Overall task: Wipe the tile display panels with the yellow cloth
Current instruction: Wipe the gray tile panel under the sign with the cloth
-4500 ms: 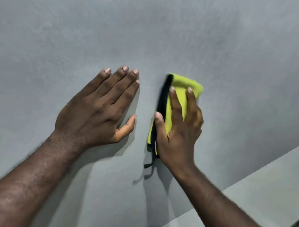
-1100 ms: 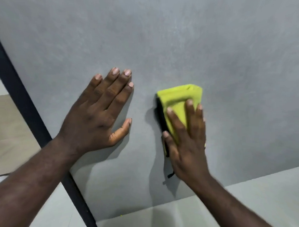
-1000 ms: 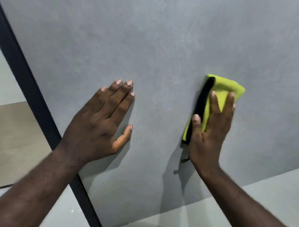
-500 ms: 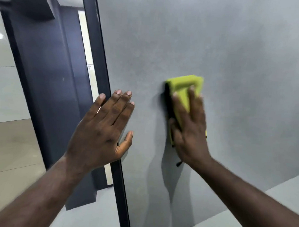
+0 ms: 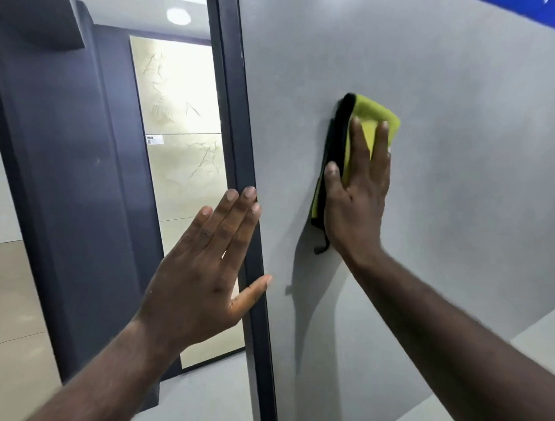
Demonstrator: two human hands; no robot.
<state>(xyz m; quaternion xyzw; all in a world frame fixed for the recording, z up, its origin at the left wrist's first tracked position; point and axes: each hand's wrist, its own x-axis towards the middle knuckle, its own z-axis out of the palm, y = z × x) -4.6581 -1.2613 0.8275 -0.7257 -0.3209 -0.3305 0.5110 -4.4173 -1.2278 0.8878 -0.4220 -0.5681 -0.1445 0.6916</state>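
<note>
A folded yellow cloth, black along its left side, is lying flat against a grey tile panel, nearer its left edge than its right. The right hand is pressing it there with straight fingers and thumb. The left hand is reaching open, fingers together, over the dark frame on that edge. A beige marbled tile is showing beyond it.

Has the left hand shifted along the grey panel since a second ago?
Yes. The left hand lay wholly on the grey panel a second ago; now it has slid left, overlapping the panel's dark frame.
</note>
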